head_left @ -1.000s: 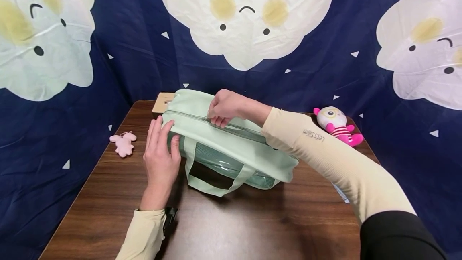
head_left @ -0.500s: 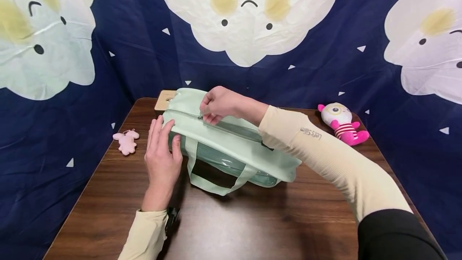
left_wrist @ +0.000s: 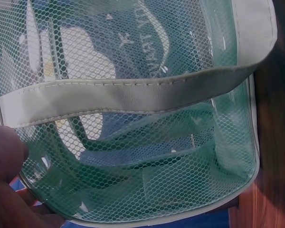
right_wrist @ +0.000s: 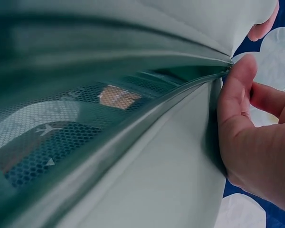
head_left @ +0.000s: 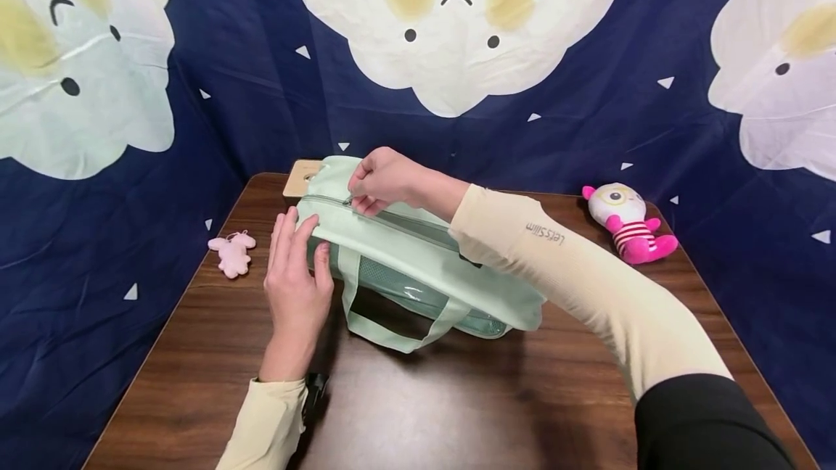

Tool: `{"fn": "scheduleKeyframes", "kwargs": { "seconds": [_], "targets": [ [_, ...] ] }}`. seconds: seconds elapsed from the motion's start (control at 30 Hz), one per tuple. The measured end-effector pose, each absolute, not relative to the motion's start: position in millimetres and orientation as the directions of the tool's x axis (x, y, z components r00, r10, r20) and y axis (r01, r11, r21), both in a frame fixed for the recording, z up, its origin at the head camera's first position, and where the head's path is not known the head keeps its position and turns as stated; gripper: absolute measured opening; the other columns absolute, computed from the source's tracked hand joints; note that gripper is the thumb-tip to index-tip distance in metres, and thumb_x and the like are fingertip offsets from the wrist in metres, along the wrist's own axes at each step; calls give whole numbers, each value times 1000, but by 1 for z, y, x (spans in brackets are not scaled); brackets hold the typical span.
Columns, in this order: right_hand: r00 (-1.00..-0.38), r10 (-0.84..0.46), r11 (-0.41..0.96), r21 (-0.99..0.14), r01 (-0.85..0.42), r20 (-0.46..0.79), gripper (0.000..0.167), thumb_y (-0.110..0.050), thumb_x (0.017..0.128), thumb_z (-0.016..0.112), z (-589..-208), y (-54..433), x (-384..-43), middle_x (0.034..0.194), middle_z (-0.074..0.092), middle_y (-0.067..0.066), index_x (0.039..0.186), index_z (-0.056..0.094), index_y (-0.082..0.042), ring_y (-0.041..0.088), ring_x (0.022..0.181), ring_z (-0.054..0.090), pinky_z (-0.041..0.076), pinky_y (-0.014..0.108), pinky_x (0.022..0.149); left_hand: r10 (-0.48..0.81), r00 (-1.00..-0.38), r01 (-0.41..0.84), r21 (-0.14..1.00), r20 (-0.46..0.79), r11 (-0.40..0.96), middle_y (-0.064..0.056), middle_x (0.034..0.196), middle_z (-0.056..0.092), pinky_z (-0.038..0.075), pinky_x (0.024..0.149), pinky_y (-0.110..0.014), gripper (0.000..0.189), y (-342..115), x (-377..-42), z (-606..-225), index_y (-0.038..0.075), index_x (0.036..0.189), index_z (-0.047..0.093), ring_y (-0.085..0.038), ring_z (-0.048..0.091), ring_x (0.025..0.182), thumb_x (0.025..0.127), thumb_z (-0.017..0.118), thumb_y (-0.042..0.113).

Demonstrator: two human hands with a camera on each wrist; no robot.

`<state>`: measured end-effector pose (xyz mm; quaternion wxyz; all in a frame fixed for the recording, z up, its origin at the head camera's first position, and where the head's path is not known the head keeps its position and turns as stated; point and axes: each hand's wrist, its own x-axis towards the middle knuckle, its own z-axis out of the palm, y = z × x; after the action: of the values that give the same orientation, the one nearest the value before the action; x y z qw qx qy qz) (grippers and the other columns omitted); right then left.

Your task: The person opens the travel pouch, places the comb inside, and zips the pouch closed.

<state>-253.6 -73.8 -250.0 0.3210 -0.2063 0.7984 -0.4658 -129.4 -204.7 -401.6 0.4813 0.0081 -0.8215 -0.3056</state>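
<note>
A mint-green bag [head_left: 418, 245] with clear and mesh panels stands on the table. Its strap handle [head_left: 392, 339] hangs down in front. My right hand [head_left: 388, 180] pinches the zipper pull [head_left: 348, 201] near the bag's top left end. Right of the slider the zipper gapes, and the right wrist view looks through this slit onto the mesh inside [right_wrist: 52, 135]. My left hand [head_left: 297, 281] rests on the bag's left front corner with its fingers extended along the edge, thumb apart. In the left wrist view the mesh panel [left_wrist: 133, 128] lies beside that hand's fingers [left_wrist: 7, 156].
A small pink plush charm [head_left: 233, 254] lies on the left of the wooden table [head_left: 418, 405]. A pink and white plush toy [head_left: 630, 227] sits at the back right. Behind the bag's left end is a light wooden block [head_left: 302, 176]. A dark blue cloth with clouds hangs behind.
My right hand has drawn the zipper pull leftward along the bag's top, and the gap right of it has lengthened. The left hand stays at its corner. The view has shifted slightly.
</note>
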Motion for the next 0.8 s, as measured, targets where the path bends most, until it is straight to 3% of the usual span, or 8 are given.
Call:
{"fn": "scheduleKeyframes", "kwargs": {
  "seconds": [0.43, 0.67, 0.8],
  "targets": [
    [-711, -630, 451, -892, -9, -312, 12, 0, 103, 55, -250, -106, -256, 74, 66, 10, 102, 64, 9, 13, 61, 64, 57, 24, 63, -299, -532, 286, 500, 792, 817, -26, 146, 56, 37, 117, -57, 34, -205, -127, -401, 0, 130, 64, -43, 47, 142, 98, 65, 10],
    [-709, -626, 472, -881, -15, -324, 20, 0, 104, 55, -253, -119, -258, 74, 65, 9, 115, 64, 12, 13, 61, 64, 57, 24, 64, -288, -534, 289, 492, 795, 821, -26, 147, 55, 39, 113, -61, 34, -203, -125, -403, -1, 130, 64, -44, 47, 142, 97, 67, 9],
    [-719, -615, 492, -870, -29, -325, 19, -1, 103, 55, -254, -131, -256, 73, 64, 8, 114, 65, 12, 12, 61, 63, 58, 24, 65, -288, -527, 289, 487, 800, 824, -25, 147, 56, 40, 113, -61, 34, -205, -125, -403, -1, 129, 65, -44, 47, 142, 97, 67, 9]
  ]
}}
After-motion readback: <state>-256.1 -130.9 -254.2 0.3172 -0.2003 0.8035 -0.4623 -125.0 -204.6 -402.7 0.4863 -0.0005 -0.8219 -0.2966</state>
